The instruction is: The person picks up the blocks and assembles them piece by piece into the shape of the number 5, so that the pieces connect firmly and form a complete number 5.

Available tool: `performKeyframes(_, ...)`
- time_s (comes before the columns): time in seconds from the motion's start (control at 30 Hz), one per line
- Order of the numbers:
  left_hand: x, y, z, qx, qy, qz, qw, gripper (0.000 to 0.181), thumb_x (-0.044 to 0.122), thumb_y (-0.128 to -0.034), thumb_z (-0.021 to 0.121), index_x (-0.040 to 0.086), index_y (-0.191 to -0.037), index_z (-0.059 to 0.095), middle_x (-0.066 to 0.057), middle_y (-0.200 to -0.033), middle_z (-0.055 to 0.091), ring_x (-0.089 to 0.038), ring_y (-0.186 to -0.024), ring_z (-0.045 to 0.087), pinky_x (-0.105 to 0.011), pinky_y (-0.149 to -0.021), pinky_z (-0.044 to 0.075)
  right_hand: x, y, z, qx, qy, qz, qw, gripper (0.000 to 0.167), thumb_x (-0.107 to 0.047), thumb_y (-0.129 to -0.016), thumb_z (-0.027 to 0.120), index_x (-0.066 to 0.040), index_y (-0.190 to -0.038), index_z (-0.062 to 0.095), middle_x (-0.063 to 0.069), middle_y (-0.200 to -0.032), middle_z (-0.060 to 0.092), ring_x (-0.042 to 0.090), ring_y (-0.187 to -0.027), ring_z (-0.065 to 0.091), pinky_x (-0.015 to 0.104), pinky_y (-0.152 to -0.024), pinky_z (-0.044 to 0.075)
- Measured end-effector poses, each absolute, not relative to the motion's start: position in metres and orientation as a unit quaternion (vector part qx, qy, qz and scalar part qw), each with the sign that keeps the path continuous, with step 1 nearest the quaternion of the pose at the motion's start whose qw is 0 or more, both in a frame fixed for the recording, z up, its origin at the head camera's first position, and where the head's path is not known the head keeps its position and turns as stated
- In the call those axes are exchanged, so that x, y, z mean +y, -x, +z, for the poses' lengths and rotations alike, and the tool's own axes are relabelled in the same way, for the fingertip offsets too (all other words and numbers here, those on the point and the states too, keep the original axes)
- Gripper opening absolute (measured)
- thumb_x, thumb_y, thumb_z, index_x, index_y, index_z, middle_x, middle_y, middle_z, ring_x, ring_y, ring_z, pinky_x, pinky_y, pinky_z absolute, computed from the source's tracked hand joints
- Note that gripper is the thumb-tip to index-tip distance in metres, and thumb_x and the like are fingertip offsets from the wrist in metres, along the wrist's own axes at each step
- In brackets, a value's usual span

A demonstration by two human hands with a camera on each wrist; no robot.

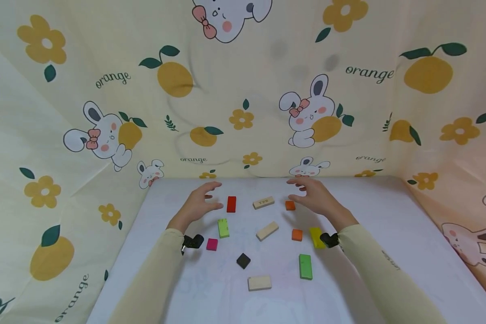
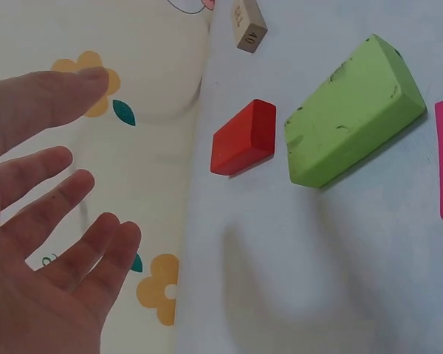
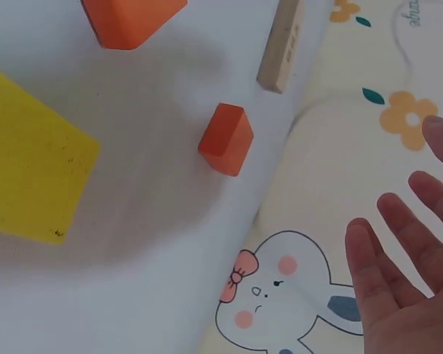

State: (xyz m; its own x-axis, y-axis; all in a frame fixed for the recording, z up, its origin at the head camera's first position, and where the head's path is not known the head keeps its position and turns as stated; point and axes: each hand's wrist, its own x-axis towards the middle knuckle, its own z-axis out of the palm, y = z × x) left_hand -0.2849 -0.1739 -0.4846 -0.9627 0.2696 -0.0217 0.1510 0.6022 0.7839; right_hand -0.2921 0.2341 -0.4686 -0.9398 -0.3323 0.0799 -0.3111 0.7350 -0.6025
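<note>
My left hand (image 1: 197, 206) hovers over the far left of the table, fingers spread and holding nothing. Nearest to it are a red block (image 1: 231, 204) and a light green block (image 1: 223, 228), both also large in the left wrist view. On the far right side my right hand (image 1: 319, 199) is likewise raised with an empty palm. Close to that hand lies a small orange block (image 1: 290, 205), with a second orange block (image 1: 297, 235) and a yellow block (image 1: 317, 237) nearer the wrist. A wooden block with printed marks (image 1: 263, 202) lies between the two hands.
Around the middle of the white table (image 1: 194, 292) lie a plain wooden block (image 1: 267, 231), a pink block (image 1: 212, 244), a black block (image 1: 243, 261), a pale block (image 1: 259, 283) and a green block (image 1: 305, 267). A patterned cloth (image 1: 235, 144) encloses the back and sides.
</note>
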Motion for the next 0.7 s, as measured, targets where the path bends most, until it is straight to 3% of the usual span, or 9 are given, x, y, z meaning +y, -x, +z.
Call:
performKeyframes(0.37,-0.165,0.295,-0.502,0.884,-0.107,0.446,0.095,0.072,0.018,-0.0971,0.083,0.021,-0.162,0.052,-0.008,-0.167,0.045,-0.042,-0.146,0.049,-0.059,-0.113,0.048,0.224,0.303,-0.483,0.924,0.185,-0.336,0.015,0.05,-0.016,-0.098,0.084,-0.009,-0.144,0.068,0.014,-0.144,0.066,0.042,-0.132,0.058,0.057,-0.109,0.051)
performKeyframes(0.7,-0.157,0.309,-0.523,0.871,-0.092,0.466,0.126,0.074,0.017,-0.096,0.084,0.019,-0.162,0.052,-0.011,-0.166,0.045,-0.042,-0.144,0.052,-0.058,-0.114,0.046,0.208,0.31,-0.492,0.917,0.19,-0.347,0.047,0.048,-0.017,-0.1,0.08,-0.01,-0.146,0.067,0.014,-0.148,0.063,0.044,-0.134,0.057,0.055,-0.108,0.052)
